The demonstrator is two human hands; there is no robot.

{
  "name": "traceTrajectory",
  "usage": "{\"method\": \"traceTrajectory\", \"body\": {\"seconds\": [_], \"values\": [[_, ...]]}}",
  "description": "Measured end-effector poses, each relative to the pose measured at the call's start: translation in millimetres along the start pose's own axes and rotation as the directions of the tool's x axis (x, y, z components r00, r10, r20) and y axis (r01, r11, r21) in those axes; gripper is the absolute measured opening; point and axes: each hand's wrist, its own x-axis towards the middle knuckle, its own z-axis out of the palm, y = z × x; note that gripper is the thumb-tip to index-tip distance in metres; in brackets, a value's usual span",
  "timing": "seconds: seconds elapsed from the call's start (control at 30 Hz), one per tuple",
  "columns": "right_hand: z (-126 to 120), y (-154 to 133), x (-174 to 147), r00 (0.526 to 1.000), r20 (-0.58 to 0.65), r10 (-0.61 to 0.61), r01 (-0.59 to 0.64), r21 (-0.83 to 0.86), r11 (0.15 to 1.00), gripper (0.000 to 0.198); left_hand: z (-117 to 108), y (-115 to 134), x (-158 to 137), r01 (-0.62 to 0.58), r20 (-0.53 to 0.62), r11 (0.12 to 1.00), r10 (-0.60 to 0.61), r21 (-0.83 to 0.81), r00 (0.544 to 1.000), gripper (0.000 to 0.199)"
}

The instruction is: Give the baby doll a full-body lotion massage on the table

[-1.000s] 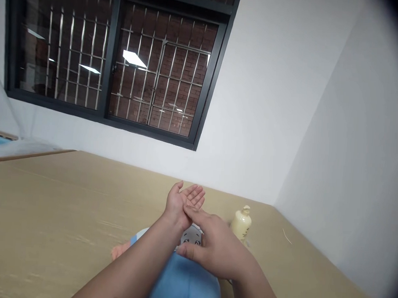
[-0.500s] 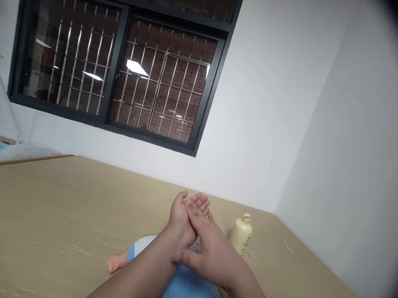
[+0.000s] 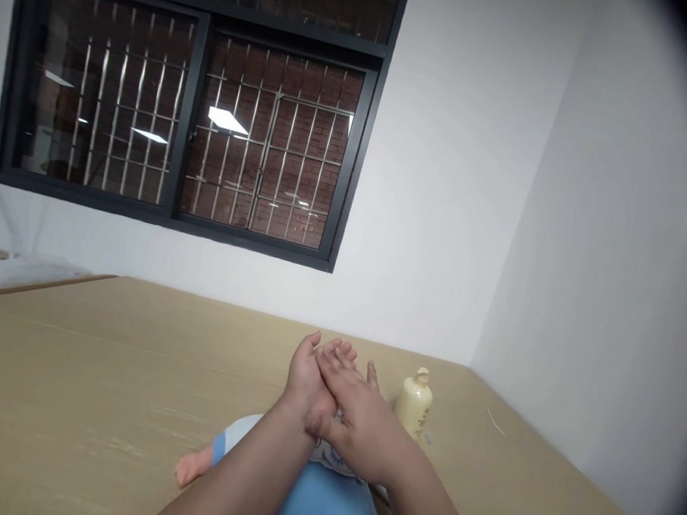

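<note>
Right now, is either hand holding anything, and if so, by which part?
Nothing visible is held: the right hand lies across the left hand; the bottle stands unheld.

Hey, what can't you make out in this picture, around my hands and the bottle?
All in the head view:
Most of the left hand's palm, and anything on it: covered by the right hand.
The doll's upper body: mostly behind the hands and forearms.
The doll's lower end: cut off by the bottom edge.
The bottle's lettering: too small to read.
</note>
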Motion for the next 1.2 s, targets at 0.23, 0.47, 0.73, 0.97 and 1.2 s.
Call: {"method": "traceTrajectory", "body": {"seconds": [0.23,0.47,0.73,0.97,1.2], "values": [[-8.3,-1.3,-2.2,0.999,0.003,0.034,-0.034,0.048,0.998,0.072,-8.8,20.4,13.5,-0.048,-0.02,0.996,0.05,0.072,0.999,0.045],[-15.5,-18.2,-12.8,0.996,-0.008,-0.091,0.091,0.184,0.979,0.064,-16.8,33.6,21.6,-0.081,-0.032,0.994,0.083,0.071,0.996,0.051],[-7.9,-19.0,-12.5,0.994,-0.022,-0.107,0.11,0.194,0.975,0.093,-12.8,23.0,18.5,-0.047,0.003,0.997,0.047,0.061,0.999,0.052],[-3.4,-13.3,-7.1,0.995,-0.048,-0.089,0.096,0.184,0.978,0.089,-7.6,8.4,9.2,-0.018,-0.006,0.998,0.018,0.06,1.0,0.049],[-1.9,-3.0,0.6,1.0,-0.021,-0.012,0.015,0.117,0.993,0.077,-6.2,-12.3,17.1,0.052,-0.005,0.999,-0.052,0.01,0.999,0.043]]}}
